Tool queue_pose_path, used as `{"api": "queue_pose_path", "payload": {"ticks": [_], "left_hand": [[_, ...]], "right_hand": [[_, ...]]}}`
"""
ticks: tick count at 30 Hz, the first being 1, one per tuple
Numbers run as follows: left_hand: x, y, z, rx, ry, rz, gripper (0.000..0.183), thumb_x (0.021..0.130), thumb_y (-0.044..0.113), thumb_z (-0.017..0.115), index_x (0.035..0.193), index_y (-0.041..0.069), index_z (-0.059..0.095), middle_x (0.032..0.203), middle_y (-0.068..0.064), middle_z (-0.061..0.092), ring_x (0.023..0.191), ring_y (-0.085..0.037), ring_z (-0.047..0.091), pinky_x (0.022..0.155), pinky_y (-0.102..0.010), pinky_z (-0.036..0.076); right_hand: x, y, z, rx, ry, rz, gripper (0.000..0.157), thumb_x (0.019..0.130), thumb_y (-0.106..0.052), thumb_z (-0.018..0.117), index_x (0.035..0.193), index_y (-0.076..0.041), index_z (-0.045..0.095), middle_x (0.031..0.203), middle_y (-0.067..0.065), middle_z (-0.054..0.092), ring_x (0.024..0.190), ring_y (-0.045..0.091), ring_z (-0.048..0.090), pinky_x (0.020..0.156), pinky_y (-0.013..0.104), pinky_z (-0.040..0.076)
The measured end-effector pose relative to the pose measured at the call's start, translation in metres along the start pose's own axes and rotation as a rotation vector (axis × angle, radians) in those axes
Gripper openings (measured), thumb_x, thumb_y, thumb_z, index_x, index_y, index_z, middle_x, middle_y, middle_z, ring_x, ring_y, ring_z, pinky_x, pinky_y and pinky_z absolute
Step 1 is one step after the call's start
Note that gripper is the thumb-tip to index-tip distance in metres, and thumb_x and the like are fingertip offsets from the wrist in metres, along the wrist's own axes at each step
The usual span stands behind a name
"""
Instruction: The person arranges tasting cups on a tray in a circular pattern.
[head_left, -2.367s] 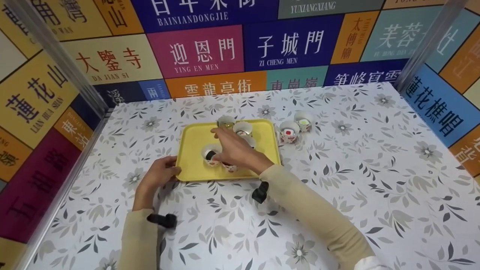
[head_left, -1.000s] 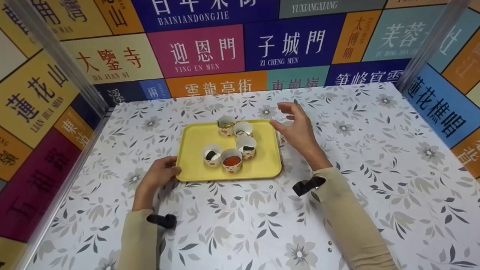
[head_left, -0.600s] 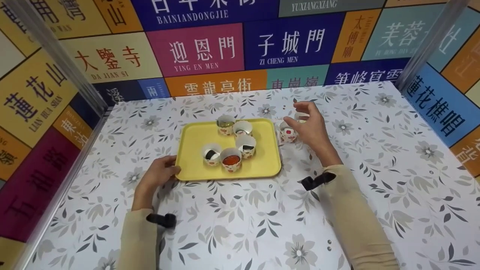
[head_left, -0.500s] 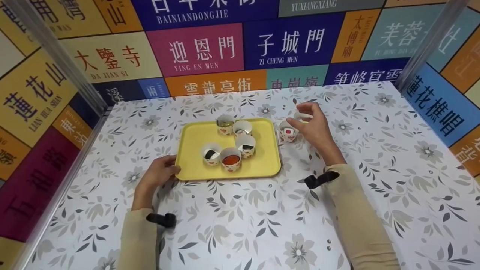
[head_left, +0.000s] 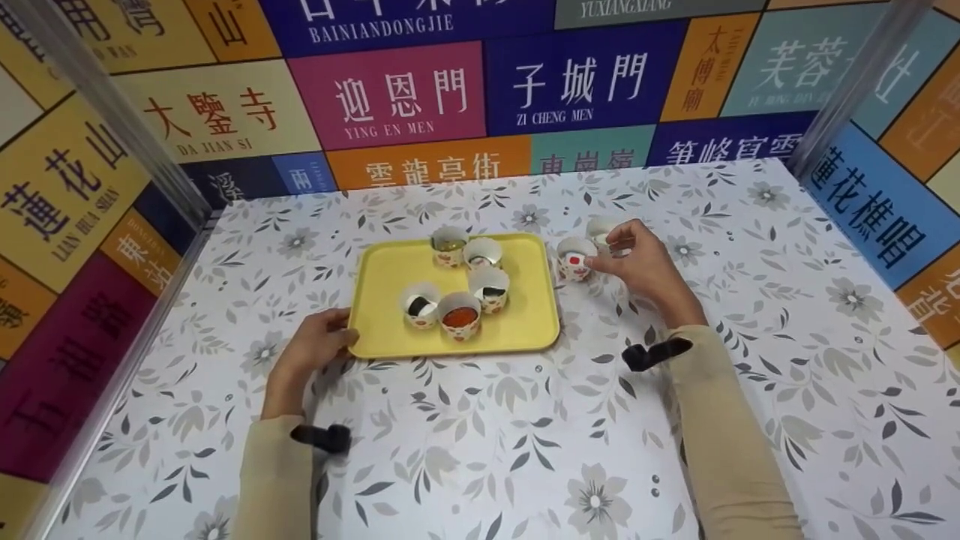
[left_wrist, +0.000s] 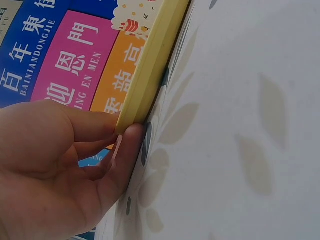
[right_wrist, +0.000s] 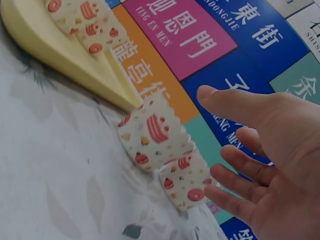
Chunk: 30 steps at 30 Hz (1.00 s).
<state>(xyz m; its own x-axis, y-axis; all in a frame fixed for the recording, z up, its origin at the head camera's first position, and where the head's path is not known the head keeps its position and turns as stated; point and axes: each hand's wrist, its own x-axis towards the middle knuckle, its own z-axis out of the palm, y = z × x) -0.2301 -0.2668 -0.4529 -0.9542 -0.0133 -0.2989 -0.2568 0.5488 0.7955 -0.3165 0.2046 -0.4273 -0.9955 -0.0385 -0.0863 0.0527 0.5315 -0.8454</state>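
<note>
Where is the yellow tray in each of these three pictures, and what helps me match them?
Head: the yellow tray lies near the centre.
Left wrist: its edge slants down-left from the top centre.
Right wrist: one corner juts from the upper left.
Shared landmark: the pink YING EN MEN wall panel.

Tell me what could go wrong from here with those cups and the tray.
The open right grip is close to both off-tray cups, so reaching for the far cup might knock the red-topped cup beside it.

The left grip pinches the yellow tray by one corner; a tug there could slide or tilt it, perhaps tipping the five cups standing on it.
</note>
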Motion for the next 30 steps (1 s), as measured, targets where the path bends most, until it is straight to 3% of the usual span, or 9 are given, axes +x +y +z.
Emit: {"api": "queue_pose_path", "payload": {"ticks": [8, 14, 18, 30], "left_hand": [[0.002, -0.002, 0.001, -0.008, 0.009, -0.017, 0.051, 0.1, 0.005, 0.051, 0.149, -0.005, 0.042, 0.141, -0.026, 0.054, 0.115, -0.027, 0.064, 0.083, -0.026, 0.056], [0.002, -0.002, 0.001, -0.01, 0.009, -0.012, 0.051, 0.1, 0.005, 0.051, 0.149, -0.004, 0.041, 0.142, -0.026, 0.054, 0.115, -0.028, 0.064, 0.084, -0.027, 0.057], [0.001, -0.001, 0.002, -0.014, 0.013, -0.013, 0.051, 0.1, 0.005, 0.051, 0.149, -0.004, 0.041, 0.142, -0.026, 0.054, 0.115, -0.028, 0.064, 0.084, -0.028, 0.057], [0.002, -0.002, 0.0, 0.0, 0.016, 0.014, 0.05, 0.099, 0.005, 0.051, 0.148, -0.006, 0.043, 0.14, -0.028, 0.055, 0.111, -0.028, 0.066, 0.082, -0.027, 0.057]], "right_hand": [[0.006, 0.009, 0.003, -0.011, -0.061, 0.05, 0.065, 0.081, -0.04, 0.083, 0.124, -0.008, 0.046, 0.141, 0.017, 0.052, 0.133, 0.033, 0.048, 0.112, 0.049, 0.039], [0.007, 0.011, 0.004, -0.068, -0.053, 0.054, 0.067, 0.078, -0.044, 0.084, 0.123, -0.009, 0.048, 0.139, 0.015, 0.054, 0.13, 0.032, 0.05, 0.112, 0.049, 0.039], [0.008, 0.014, 0.007, -0.115, -0.06, 0.044, 0.072, 0.079, -0.046, 0.083, 0.131, -0.009, 0.05, 0.141, 0.015, 0.054, 0.132, 0.033, 0.049, 0.113, 0.049, 0.039], [0.013, 0.014, 0.017, -0.101, -0.09, 0.01, 0.083, 0.084, -0.034, 0.081, 0.151, -0.008, 0.04, 0.147, 0.017, 0.051, 0.139, 0.033, 0.045, 0.118, 0.047, 0.035]]}}
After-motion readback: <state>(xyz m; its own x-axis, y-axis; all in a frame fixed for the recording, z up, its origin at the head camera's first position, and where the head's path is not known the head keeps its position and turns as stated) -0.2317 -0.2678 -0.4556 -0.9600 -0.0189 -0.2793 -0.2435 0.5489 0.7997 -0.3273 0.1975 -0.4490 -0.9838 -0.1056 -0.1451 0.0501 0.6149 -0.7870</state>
